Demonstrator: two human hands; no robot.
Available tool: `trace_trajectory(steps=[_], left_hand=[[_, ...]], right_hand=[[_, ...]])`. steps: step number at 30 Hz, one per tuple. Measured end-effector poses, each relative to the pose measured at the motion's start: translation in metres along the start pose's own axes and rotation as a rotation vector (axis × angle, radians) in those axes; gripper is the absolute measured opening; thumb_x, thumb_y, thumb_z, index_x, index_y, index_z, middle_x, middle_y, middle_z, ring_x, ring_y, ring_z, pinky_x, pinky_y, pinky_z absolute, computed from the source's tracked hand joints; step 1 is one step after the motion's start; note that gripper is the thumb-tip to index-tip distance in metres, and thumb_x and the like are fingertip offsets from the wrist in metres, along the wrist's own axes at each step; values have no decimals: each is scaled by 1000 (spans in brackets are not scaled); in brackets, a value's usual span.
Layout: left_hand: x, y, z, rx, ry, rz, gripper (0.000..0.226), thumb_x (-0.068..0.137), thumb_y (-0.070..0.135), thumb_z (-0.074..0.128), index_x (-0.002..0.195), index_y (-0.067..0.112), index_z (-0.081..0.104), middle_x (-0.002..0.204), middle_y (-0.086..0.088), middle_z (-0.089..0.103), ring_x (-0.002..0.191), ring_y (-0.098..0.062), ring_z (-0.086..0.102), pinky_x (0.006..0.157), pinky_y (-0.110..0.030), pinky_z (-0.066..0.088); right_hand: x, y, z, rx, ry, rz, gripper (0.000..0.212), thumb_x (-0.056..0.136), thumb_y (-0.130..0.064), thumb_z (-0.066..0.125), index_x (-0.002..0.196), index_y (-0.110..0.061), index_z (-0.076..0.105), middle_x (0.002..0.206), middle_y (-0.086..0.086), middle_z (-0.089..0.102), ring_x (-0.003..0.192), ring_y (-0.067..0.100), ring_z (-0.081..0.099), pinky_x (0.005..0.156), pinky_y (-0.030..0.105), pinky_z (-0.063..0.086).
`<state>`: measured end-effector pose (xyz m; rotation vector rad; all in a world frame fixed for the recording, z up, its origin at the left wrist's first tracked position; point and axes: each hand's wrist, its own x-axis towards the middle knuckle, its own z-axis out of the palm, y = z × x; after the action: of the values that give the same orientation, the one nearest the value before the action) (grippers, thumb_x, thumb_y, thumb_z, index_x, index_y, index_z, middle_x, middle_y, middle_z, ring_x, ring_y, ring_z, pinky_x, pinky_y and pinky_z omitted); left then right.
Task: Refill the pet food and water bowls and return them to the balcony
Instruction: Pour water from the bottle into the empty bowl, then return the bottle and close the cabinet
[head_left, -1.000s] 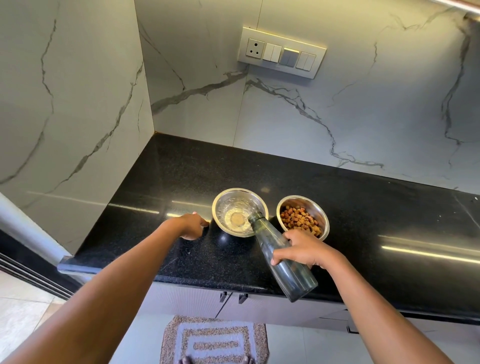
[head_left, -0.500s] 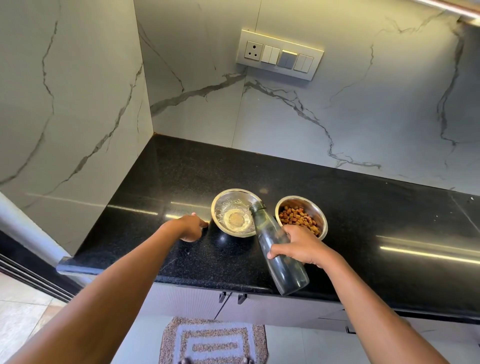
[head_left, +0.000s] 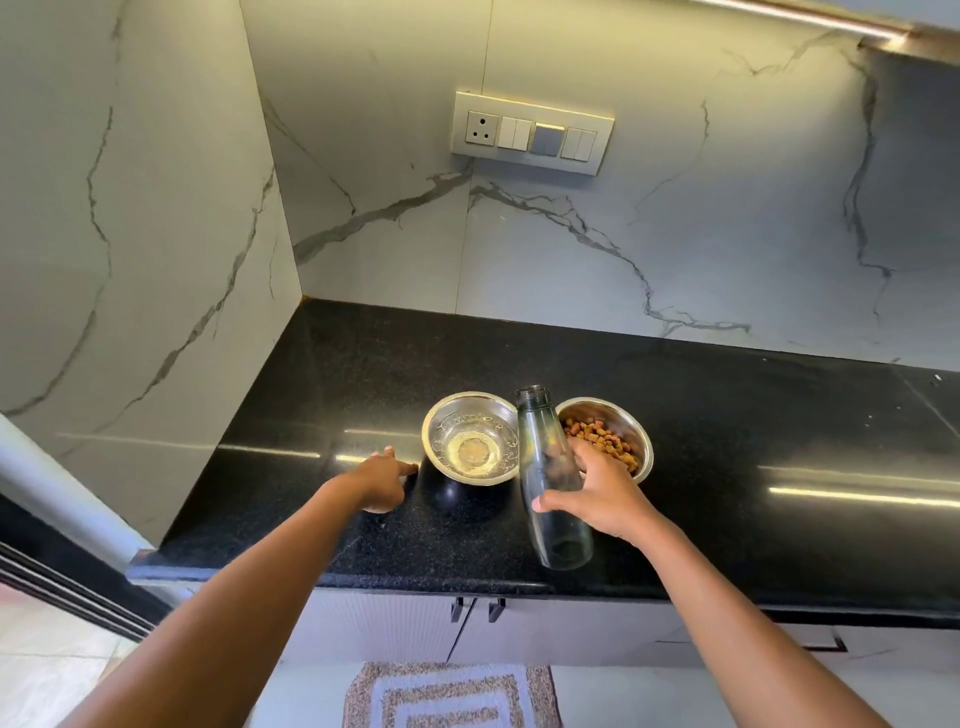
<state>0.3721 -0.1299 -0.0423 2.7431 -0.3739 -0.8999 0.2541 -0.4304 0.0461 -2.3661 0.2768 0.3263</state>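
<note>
Two steel bowls stand side by side on the black counter (head_left: 332, 374). The left bowl (head_left: 439, 423) holds clear water. The right bowl (head_left: 636, 434) holds brown kibble (head_left: 602, 439). Between them my right hand (head_left: 597, 493) grips a clear, uncapped glass bottle (head_left: 545, 457) around its middle; the bottle is nearly upright, mouth up, and looks almost empty. My left hand (head_left: 382, 480) rests on the counter just left of the water bowl, fingers loosely curled, holding nothing.
Marble walls close the counter's corner at the left and back. A switch panel (head_left: 532, 132) sits on the back wall. Cabinet doors with dark handles (head_left: 475, 608) lie below the counter edge, and a patterned mat (head_left: 452, 696) is on the floor.
The bottle was tilted with its mouth over the water bowl; my right hand has now swung it up to nearly upright between the bowls. My left hand stayed beside the water bowl.
</note>
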Motion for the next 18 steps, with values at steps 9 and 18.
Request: trace_trajectory(steps=[9,18], left_hand=[[-30,16,-25,-307,401,73,47,92,3,52,136,14,64,138,-8,66,125,-25,62,107,-34,46],[-67,106,-115,-489,617,470,36,95,11,62,130,19,66,110,0,77,100,-9,71,98,-30,56]], right_hand=[[-12,-4,-14,154,110,-73,77,58,-49,93,127,-37,60,118,-15,71,110,9,66,103,48,55],[-9,-50,-71,288,374,-233,66,64,-33,98,121,-35,64,108,-13,76,100,-2,72,92,30,59]])
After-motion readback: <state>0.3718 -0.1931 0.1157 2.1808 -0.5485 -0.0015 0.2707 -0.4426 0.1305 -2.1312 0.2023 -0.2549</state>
